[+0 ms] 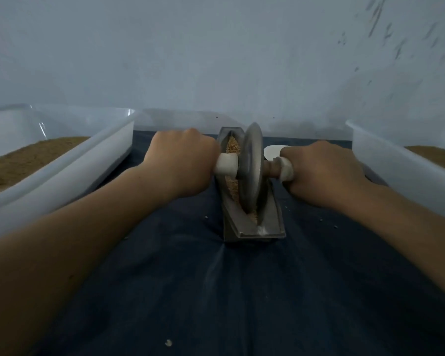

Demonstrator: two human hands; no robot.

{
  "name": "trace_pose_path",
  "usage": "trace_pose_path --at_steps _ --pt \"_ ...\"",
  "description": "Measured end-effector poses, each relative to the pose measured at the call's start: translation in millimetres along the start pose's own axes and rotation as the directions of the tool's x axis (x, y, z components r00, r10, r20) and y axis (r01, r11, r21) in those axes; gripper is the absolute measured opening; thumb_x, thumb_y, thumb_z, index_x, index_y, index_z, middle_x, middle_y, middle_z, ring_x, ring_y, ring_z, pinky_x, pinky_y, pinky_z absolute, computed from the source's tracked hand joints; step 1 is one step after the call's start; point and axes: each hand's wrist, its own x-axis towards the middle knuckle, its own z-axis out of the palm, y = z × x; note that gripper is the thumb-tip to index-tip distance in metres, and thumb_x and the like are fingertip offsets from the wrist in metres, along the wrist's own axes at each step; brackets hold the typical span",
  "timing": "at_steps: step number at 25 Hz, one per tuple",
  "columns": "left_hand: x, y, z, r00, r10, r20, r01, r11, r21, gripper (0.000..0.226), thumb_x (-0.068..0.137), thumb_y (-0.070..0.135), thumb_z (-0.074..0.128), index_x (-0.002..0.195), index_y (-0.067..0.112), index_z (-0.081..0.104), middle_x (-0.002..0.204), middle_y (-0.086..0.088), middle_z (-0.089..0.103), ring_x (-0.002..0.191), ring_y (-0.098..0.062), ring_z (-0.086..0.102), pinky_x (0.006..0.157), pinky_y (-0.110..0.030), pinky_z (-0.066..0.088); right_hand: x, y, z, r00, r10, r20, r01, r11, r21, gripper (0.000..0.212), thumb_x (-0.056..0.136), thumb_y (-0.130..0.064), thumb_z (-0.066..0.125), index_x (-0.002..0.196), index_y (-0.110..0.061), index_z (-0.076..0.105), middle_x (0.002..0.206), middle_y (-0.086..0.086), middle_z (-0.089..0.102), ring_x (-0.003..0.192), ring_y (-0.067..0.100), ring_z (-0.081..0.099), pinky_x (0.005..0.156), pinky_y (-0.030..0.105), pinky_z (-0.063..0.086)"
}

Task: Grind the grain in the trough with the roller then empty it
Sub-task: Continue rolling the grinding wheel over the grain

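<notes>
A grey metal boat-shaped trough [244, 229] lies lengthwise on the dark blue cloth in front of me. Tan grain [233, 147] fills its groove. A grey disc roller [252, 170] stands upright in the groove, near the trough's middle. A bar runs through the disc, with a white-wrapped handle at each end. My left hand [180, 160] grips the left handle [226, 167]. My right hand [321, 170] grips the right handle [287, 169]. Both fists are closed round the handles on either side of the trough.
A clear plastic bin [70, 163] with brown grain stands on the left, another bin [396, 160] with grain on the right. A small white object [271, 150] lies behind the right handle. A pale wall rises just behind the trough. A few crumbs dot the cloth [242, 304].
</notes>
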Motion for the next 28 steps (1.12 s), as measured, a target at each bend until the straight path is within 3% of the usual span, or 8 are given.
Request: trace_pose_path --at_steps 3,6,10,16,21,23,28 --pt "25.5 -4.6 22.5 0.996 -0.064 0.067 0.068 0.996 -0.052 0.014 0.084 0.036 0.063 0.096 0.029 0.062 0.071 0.004 0.044 0.056 -0.016 0.041 0.048 -0.029 0.028 33.0 -0.9 16.8 0.999 -0.009 0.033 0.010 0.999 -0.037 0.015 0.079 -0.037 0.061 0.070 -0.030 0.051 0.063 -0.008 0.051 0.053 0.014 0.044 0.047 0.023 0.029" --pt "50.8 -15.2 45.1 0.985 -0.105 0.138 0.125 0.982 -0.143 0.023 0.082 0.039 0.066 0.102 0.027 0.065 0.079 0.001 0.054 0.068 -0.023 0.054 0.057 -0.034 0.040 73.9 -0.5 33.4 0.997 -0.039 -0.066 0.035 0.997 -0.064 0.024 0.081 -0.048 0.055 0.068 -0.028 0.052 0.064 -0.004 0.049 0.054 0.018 0.045 0.049 0.023 0.028" --pt "73.1 -22.7 61.0 0.982 -0.113 0.152 0.138 0.975 -0.172 0.023 0.082 0.040 0.066 0.101 0.028 0.065 0.081 0.000 0.057 0.071 -0.025 0.058 0.058 -0.034 0.042 101.7 3.0 48.3 0.996 -0.012 -0.085 0.005 0.997 -0.080 0.020 0.080 -0.043 0.061 0.070 -0.027 0.054 0.065 -0.002 0.049 0.053 0.018 0.040 0.050 0.025 0.022" --pt "49.1 -10.7 44.0 0.984 -0.131 0.119 0.144 0.983 -0.115 0.020 0.084 0.034 0.063 0.102 0.028 0.065 0.084 -0.001 0.058 0.070 -0.023 0.054 0.058 -0.034 0.037 71.5 -4.4 36.5 0.996 -0.041 -0.077 0.037 0.998 -0.044 0.023 0.077 -0.043 0.064 0.072 -0.029 0.047 0.064 -0.004 0.044 0.060 0.025 0.048 0.049 0.024 0.023" --pt "-7.1 0.2 8.8 0.992 -0.109 0.068 0.116 0.987 -0.111 0.008 0.083 0.035 0.062 0.088 0.032 0.058 0.070 0.006 0.047 0.055 -0.014 0.039 0.053 -0.031 0.032 17.7 -9.4 1.8 0.995 -0.070 -0.071 0.065 0.995 -0.080 0.028 0.075 -0.026 0.067 0.069 -0.030 0.040 0.060 -0.007 0.044 0.055 0.021 0.046 0.046 0.022 0.024" --pt "-18.9 0.3 2.5 0.995 -0.089 0.039 0.093 0.990 -0.110 0.013 0.081 0.038 0.063 0.082 0.034 0.051 0.067 0.008 0.043 0.051 -0.011 0.033 0.050 -0.028 0.027 3.5 -8.0 -9.9 0.992 -0.081 -0.093 0.071 0.991 -0.109 0.025 0.070 -0.026 0.067 0.069 -0.030 0.042 0.057 -0.008 0.044 0.048 0.019 0.039 0.045 0.020 0.021" --pt "7.5 -4.6 22.2 0.992 -0.109 0.059 0.115 0.988 -0.105 0.013 0.082 0.040 0.062 0.093 0.033 0.063 0.074 0.005 0.052 0.056 -0.015 0.042 0.048 -0.028 0.027 24.7 -6.9 4.9 0.994 -0.053 -0.099 0.042 0.993 -0.113 0.017 0.072 -0.033 0.070 0.072 -0.029 0.053 0.057 -0.006 0.039 0.046 0.012 0.028 0.047 0.020 0.019"
